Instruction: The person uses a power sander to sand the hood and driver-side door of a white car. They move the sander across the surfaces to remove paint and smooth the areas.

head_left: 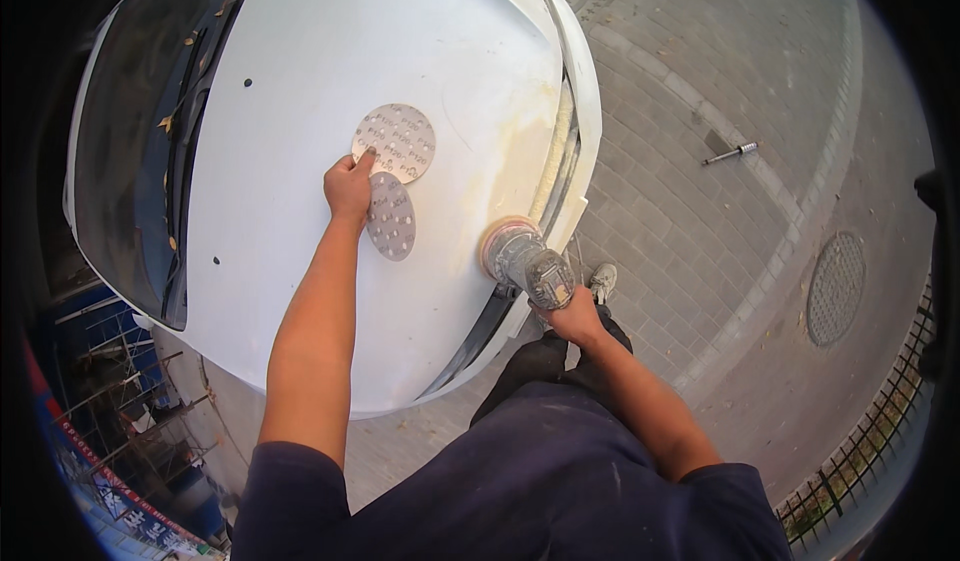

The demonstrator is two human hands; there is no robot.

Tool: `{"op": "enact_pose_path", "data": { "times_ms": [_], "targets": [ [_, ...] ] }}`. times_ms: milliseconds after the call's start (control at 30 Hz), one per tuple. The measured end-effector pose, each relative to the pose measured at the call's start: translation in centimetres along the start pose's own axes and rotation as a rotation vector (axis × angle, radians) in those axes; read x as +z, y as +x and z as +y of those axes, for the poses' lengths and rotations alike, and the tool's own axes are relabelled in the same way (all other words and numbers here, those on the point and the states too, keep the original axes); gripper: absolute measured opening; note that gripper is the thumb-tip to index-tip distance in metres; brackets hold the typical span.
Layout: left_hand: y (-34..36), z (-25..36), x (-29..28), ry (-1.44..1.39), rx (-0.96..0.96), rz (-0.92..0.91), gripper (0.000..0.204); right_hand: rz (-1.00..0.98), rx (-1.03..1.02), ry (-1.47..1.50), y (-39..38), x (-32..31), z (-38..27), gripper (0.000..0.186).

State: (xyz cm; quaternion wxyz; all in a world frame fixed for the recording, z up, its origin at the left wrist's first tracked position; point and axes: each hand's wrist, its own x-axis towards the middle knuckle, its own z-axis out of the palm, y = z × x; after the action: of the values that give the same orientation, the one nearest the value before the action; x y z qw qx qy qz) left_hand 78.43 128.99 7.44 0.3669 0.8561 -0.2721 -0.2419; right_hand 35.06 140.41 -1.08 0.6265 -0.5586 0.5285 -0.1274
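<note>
White car hood (300,91), orbital sander (522,259) at its front
Left hand (347,189) pinches sanding disc (402,133), right hand (577,319) clamps fingers round sander

A white car hood (300,111), broad and curved, carries the things, with a yellowish, rubbed patch (522,171) along its front edge and two small black nozzles (248,83) set well apart near its windshield edge. The round pad of a dusty grey sander (525,259) sits at the hood's front edge, just beside that patch, while two perforated abrasive discs (410,126) are over the hood's middle, one larger than the other; whether they touch the paint cannot be told.
</note>
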Motion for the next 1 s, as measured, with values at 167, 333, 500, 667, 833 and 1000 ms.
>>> {"op": "enact_pose_path", "data": {
  "times_ms": [167, 333, 500, 667, 833, 1000],
  "targets": [
    [-0.1, 0.1, 0.0, -0.058, 0.000, -0.012, 0.035, -0.069, 0.191, 0.188, 7.0, -7.4, -6.0, 0.021],
    [0.1, -0.3, 0.0, -0.050, 0.013, -0.015, 0.032, -0.003, 0.137, 0.271, 10.6, -9.9, -8.0, 0.016],
    [0.6, -0.9, 0.0, 0.006, -0.007, -0.012, 0.030, -0.045, 0.156, 0.355, 5.2, -5.3, -3.1, 0.019],
    [1.0, -1.2, 0.1, 0.009, -0.006, -0.014, 0.029, 0.054, -0.080, 0.070, -1.7, 1.3, 0.1, 0.042],
    [0.8, -1.3, 0.0, -0.025, 0.029, -0.035, 0.029, 0.013, 0.202, 0.233, 1.1, -0.8, -1.8, 0.022],
    [0.5, -1.1, 0.4, -0.084, 0.020, -0.004, 0.035, -0.006, 0.279, 0.265, 1.1, -2.2, -2.6, 0.029]
  ]
}}
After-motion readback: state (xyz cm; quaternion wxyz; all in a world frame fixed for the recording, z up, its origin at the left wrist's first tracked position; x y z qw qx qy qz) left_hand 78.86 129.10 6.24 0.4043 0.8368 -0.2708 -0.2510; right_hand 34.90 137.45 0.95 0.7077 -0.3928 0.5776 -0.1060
